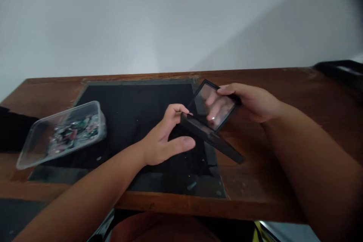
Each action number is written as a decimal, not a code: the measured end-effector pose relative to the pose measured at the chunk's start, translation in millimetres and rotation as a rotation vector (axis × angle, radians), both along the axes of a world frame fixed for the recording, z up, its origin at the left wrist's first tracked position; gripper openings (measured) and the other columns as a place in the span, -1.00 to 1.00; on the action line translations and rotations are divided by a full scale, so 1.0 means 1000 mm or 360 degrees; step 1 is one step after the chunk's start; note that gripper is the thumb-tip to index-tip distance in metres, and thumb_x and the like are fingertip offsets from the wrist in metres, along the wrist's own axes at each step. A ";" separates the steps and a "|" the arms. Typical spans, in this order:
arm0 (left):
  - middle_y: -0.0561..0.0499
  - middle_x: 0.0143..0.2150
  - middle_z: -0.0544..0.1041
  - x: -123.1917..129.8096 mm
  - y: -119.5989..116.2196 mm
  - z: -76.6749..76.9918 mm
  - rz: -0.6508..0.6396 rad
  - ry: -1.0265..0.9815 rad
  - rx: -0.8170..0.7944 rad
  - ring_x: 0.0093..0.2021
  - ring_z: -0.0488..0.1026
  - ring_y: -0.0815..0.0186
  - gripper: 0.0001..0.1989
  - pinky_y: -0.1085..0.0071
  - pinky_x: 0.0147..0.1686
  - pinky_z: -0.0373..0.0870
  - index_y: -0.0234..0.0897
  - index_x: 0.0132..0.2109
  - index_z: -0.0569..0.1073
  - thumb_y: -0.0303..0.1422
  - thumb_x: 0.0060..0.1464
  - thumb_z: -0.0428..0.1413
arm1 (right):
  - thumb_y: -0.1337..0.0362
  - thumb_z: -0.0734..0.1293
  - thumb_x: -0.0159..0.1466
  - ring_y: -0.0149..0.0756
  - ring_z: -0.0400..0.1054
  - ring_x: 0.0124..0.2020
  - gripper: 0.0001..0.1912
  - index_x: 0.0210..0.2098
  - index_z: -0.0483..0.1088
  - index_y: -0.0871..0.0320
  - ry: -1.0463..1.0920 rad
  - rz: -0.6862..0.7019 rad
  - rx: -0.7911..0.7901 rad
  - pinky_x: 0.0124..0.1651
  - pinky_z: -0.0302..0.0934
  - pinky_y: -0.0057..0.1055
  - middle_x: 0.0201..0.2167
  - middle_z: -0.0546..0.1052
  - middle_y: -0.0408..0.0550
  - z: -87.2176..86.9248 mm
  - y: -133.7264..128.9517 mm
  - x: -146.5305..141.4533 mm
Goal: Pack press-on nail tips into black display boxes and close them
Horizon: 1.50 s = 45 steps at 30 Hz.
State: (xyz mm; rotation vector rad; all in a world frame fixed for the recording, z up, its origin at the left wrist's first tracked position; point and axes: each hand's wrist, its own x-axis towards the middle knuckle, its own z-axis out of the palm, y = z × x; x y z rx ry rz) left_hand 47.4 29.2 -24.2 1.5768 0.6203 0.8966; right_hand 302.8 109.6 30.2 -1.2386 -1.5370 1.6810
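A black hinged case [212,138] is held in the air above the table, its lid [222,107] swung up from the base. The lid has a glossy panel in which pinkish finger shapes show; whether through it or reflected, I cannot tell. My right hand [255,102] grips the lid's right side, thumb on its upper edge and the other fingers hidden behind. At the case's left end, my left hand [167,136] touches the corner with its fingertips, its thumb stretched out apart from the case.
On the left stands a clear plastic tub [62,132] with many small wrapped pieces. A black mat [127,121] covers the middle of the wooden table [272,189]. A dark object [340,75] lies at the far right, and a pale wall [141,19] rises behind.
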 end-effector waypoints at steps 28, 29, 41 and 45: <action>0.04 -0.60 0.48 -0.171 -0.015 0.112 0.1705 0.1864 -0.0433 -0.52 0.37 0.26 -0.54 0.26 -0.44 0.24 -0.31 -0.38 0.57 0.04 0.14 0.22 | 0.11 0.69 0.00 -0.20 0.56 -0.33 -0.70 -0.37 0.59 0.02 0.0196 -0.0551 0.0490 -0.18 0.47 -0.19 -0.34 0.69 -0.04 -0.034 0.004 -0.014; 0.01 -0.59 0.51 -0.179 -0.013 0.107 0.1591 0.1899 -0.0540 -0.51 0.41 0.22 -0.54 0.25 -0.44 0.27 -0.33 -0.37 0.59 0.05 0.06 0.29 | 0.08 0.68 0.00 -0.17 0.56 -0.33 -0.69 -0.36 0.59 0.01 0.0206 -0.0559 0.0488 -0.16 0.48 -0.15 -0.33 0.69 -0.04 -0.034 0.005 -0.013; -0.15 -0.22 0.72 -0.217 0.002 0.076 0.1342 0.1982 -0.0536 -0.36 0.57 0.10 -0.45 0.27 -0.41 0.44 -0.23 -0.11 0.65 -0.05 -0.28 0.41 | -0.07 0.67 0.05 -0.13 0.52 -0.06 -0.62 -0.24 0.63 -0.06 0.0382 -0.0552 0.0479 -0.01 0.53 -0.18 -0.06 0.63 -0.01 -0.030 0.006 -0.014; -0.11 -0.36 0.68 -0.215 0.004 0.075 0.1290 0.1954 -0.0517 -0.42 0.52 0.11 -0.58 0.27 -0.43 0.39 -0.21 -0.22 0.69 -0.08 -0.25 0.36 | -0.04 0.63 0.12 -0.16 0.53 -0.15 -0.65 -0.20 0.61 -0.05 0.0341 -0.0532 0.0502 0.00 0.52 -0.16 -0.05 0.63 -0.01 -0.030 0.004 -0.014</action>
